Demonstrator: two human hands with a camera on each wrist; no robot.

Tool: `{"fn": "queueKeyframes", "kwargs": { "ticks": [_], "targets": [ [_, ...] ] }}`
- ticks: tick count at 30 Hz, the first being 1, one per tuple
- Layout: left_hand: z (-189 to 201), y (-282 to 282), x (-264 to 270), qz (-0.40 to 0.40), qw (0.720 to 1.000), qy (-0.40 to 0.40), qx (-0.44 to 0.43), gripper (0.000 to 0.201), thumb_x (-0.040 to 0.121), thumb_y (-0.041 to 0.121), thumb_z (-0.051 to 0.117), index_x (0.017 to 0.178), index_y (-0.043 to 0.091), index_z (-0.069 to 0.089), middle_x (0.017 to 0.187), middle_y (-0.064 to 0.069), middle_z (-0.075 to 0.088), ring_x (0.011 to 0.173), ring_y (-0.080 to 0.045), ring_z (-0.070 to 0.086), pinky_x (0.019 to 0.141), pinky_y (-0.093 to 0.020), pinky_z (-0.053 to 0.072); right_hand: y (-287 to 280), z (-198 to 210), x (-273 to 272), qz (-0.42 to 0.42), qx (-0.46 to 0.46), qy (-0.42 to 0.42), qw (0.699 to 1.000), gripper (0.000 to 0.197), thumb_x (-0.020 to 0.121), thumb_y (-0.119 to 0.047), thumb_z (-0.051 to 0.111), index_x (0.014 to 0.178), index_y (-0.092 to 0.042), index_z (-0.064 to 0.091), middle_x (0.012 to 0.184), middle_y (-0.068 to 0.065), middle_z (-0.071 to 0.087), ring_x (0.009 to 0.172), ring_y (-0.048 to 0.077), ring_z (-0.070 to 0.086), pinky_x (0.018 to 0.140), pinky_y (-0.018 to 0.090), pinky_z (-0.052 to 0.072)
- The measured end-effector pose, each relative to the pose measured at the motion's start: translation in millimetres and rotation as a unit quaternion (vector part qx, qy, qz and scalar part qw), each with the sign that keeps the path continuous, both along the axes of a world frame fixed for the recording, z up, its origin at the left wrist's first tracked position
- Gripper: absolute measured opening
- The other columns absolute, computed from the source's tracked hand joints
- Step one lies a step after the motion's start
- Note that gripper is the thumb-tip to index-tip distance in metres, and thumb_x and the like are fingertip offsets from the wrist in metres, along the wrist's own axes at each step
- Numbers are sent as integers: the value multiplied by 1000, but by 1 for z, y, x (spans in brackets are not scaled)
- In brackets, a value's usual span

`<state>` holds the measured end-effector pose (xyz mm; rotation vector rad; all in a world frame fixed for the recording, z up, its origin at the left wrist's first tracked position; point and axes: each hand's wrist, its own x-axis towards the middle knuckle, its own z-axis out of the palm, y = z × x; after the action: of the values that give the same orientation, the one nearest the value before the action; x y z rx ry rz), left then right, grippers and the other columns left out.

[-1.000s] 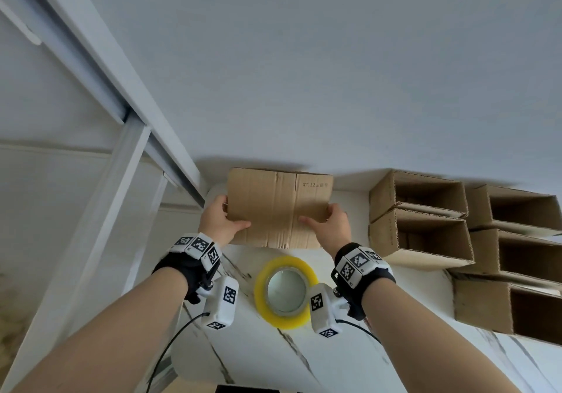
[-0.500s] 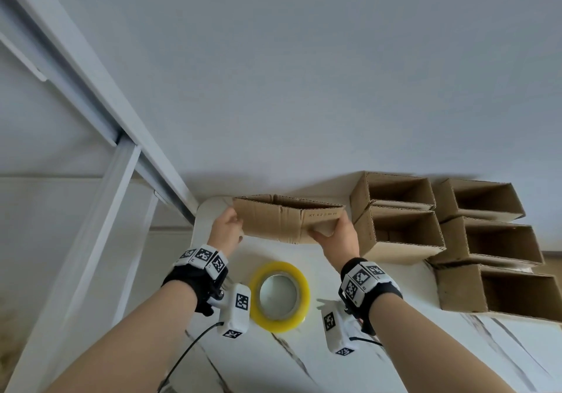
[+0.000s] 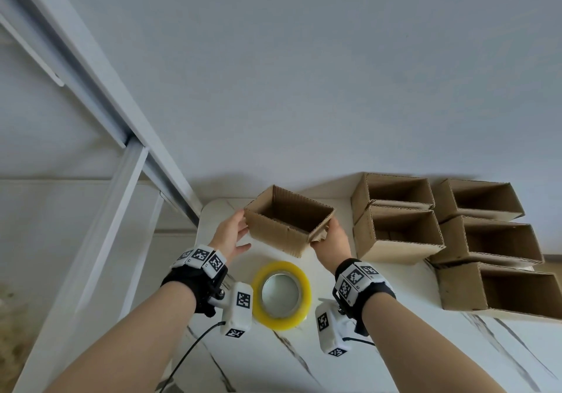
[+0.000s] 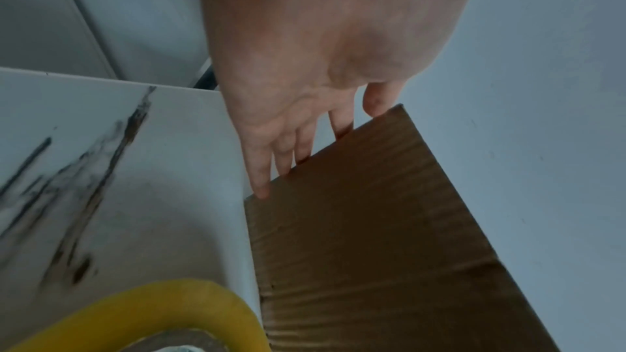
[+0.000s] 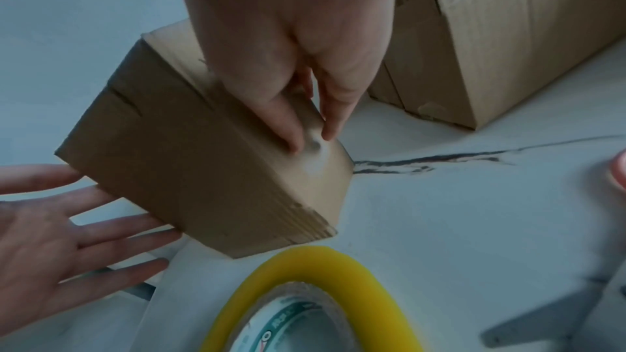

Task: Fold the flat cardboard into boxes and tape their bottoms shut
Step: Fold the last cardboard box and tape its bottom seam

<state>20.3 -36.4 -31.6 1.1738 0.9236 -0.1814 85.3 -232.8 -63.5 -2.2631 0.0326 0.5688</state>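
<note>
A brown cardboard box is held above the white marble table, spread into an open rectangular tube with its mouth facing up. My left hand touches its left edge with straight fingers, palm toward the box. My right hand grips the box's right end, thumb and fingers pinching the side panel near a lower flap. A yellow tape roll lies flat on the table just below the box, between my wrists.
Several folded open boxes lie stacked on their sides at the right, close to my right hand. A white metal frame rises at the left by the table's edge. The wall stands close behind.
The flat cardboard sheet has been spread into an open box shape. My left hand went from gripping its edge to touching it with straight fingers. The view has tipped down.
</note>
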Motion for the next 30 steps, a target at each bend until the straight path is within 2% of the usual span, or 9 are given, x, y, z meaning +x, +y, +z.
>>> {"fn": "queueKeyframes", "kwargs": {
  "ticks": [3,7,9,11,14,18,22,25,30],
  "targets": [
    [4,-3,-3,-23,1000,-6,-1,25,100,31,35,117,23,51,136,-6,51,122,-20,47,109,-48,33,7,2,-2,18,43,-14,999,53,84,3,49,132,-16,46,124,12,53,111,28,54,97,36,45],
    [5,0,-5,-35,998,7,50,41,99,37,37,135,19,42,135,-5,49,126,-20,46,108,-48,35,12,9,-1,-48,176,48,982,49,89,1,36,122,-29,58,112,3,66,102,25,61,92,38,50],
    [4,2,-4,-42,998,3,49,38,98,36,38,132,20,46,133,-5,52,124,-19,48,105,-45,37,11,19,1,-98,255,97,957,43,95,-3,32,109,-28,63,106,1,68,102,21,61,94,34,49],
    [8,1,-4,-58,997,-6,41,28,99,35,38,123,26,50,126,-5,57,120,-21,51,104,-45,38,10,28,2,-100,292,133,942,34,100,-17,32,117,-27,60,111,-5,65,108,16,58,100,31,44],
    [15,-2,-2,-108,993,-20,38,32,99,42,38,131,44,38,123,1,57,116,-21,52,107,-48,36,9,25,5,-73,267,135,951,44,99,-40,36,135,-21,51,135,-3,55,128,18,47,114,40,31],
    [16,-1,0,-124,990,-20,71,42,96,51,37,138,47,31,122,3,55,109,-20,54,106,-48,38,5,19,11,-63,258,167,949,48,98,-48,36,140,-27,45,139,-3,52,130,18,46,113,43,32],
    [19,1,3,-156,982,-21,101,43,95,51,40,137,48,31,122,2,56,104,-19,58,103,-45,42,2,15,14,-56,292,194,935,43,100,-42,34,142,-30,40,136,-2,53,125,20,49,106,39,38],
    [23,1,8,-187,975,-29,114,50,96,41,45,140,50,23,117,3,54,102,-20,57,102,-41,43,0,14,14,-37,301,197,932,37,100,-37,39,136,-35,43,124,-2,59,108,15,56,88,31,45],
    [24,4,21,-231,958,-25,167,59,90,21,61,137,41,31,111,-13,63,100,-27,63,82,-33,54,-3,15,26,-30,278,179,943,35,96,-24,54,129,-32,49,102,2,68,91,19,63,87,40,50]
  ]
}}
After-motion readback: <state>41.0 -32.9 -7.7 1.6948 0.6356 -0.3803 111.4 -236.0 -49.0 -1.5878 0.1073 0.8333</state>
